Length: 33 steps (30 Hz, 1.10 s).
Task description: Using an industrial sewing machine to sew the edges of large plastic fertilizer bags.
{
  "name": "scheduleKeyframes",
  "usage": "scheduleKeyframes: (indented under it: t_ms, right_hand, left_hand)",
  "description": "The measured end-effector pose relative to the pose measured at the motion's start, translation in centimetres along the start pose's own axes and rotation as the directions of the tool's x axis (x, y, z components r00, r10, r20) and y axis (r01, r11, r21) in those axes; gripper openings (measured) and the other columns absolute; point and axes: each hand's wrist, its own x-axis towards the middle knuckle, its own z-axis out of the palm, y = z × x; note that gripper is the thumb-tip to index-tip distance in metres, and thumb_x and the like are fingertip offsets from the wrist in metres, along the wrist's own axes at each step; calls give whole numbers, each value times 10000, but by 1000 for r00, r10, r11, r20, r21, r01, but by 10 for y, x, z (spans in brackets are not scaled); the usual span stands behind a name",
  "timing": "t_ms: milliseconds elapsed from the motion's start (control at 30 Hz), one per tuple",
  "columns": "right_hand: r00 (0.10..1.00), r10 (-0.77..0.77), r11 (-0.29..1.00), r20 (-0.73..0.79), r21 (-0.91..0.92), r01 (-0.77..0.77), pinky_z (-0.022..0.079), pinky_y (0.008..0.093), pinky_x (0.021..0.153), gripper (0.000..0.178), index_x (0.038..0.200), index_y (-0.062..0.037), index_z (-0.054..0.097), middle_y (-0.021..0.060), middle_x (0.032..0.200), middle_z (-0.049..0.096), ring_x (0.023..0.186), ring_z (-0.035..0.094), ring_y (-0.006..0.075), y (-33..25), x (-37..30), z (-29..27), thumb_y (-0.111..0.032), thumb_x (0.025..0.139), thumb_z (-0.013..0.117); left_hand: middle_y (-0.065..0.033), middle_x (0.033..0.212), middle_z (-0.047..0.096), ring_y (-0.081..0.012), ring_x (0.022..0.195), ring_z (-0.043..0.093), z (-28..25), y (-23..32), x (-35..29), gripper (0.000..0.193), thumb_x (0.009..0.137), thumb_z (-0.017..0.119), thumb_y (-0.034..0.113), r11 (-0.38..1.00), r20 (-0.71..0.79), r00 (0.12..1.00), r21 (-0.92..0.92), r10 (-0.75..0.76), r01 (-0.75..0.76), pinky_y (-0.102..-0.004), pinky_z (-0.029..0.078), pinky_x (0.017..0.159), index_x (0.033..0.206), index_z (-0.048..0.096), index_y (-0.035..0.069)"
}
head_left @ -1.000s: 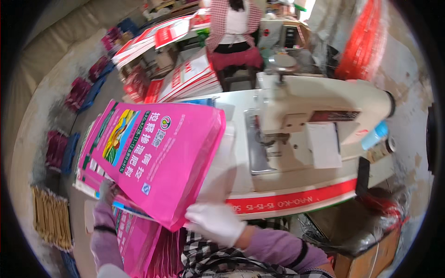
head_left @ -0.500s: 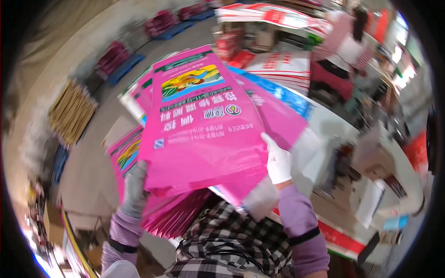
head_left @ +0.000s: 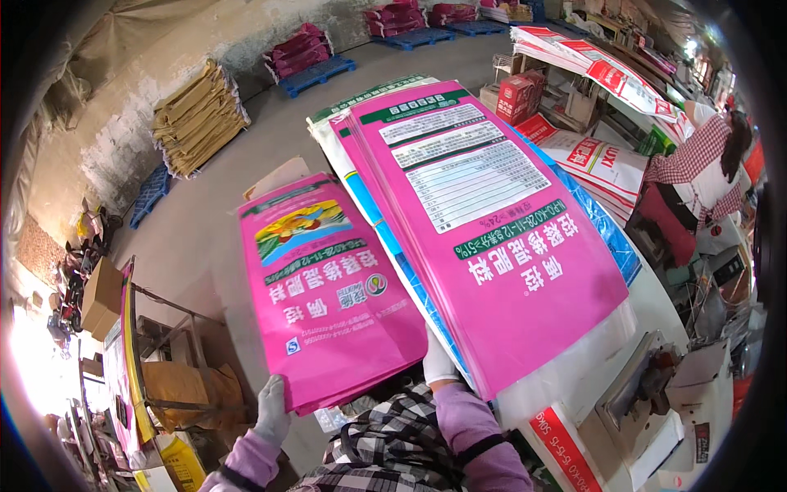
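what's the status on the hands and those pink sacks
Left hand, white-gloved, grips near edge of flat pink woven sack stack. Right hand mostly hidden under larger pink printed sack on table pile. Nothing blocking either.

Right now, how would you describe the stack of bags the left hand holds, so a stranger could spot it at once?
Start at the big pink sack filling the middle of the view, on the white table. Just left of it, over the grey floor, the gloved left hand grips a smaller pink stack by its lower corner. Unlike its neighbour's table-printed face, this one shows a colourful picture panel.
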Motion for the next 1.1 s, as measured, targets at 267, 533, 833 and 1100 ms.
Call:
scheduleKeyframes:
  t_ms: [267,533,833,1100]
  right_hand:
    - [946,180,908,271,325,-266,386,470,1021,452,1342,-28,485,246,1278,541,1199,501,396,-16,-60,-90,-186,921,532]
    - [886,-116,964,450,267,-10,508,453,718,133,857,-70,643,159,775,652,807,662,346,-43,-103,-198,-163,834,551]
    - [822,404,855,-402,485,-183,493,376,706,292,946,-19,655,177,847,659,807,651,302,66,-108,-296,-287,937,541]
    - [768,630,536,-113,779,-325,436,346,566,378,767,13,659,65,613,591,558,558,182,34,-69,-274,-339,899,632]
  left_hand:
    - [-213,1338,487,-366,1182,507,64,-18,57,620,855,670,116,-22,225,608,946,761,-323,-448,405,1019,1400,401,-4]
    - [-112,992,622,-247,936,600,414,35,-97,337,742,730,64,-76,969,-210,-202,127,-977,-390,476,817,1066,638,50]
    - [19,804,616,-49,773,559,410,44,-91,86,899,648,43,861,991,124,26,43,-509,-224,476,746,947,710,5]
    - [-9,690,621,-72,718,587,407,67,-74,93,878,656,33,800,974,104,-103,203,-591,-270,500,712,804,700,-3]
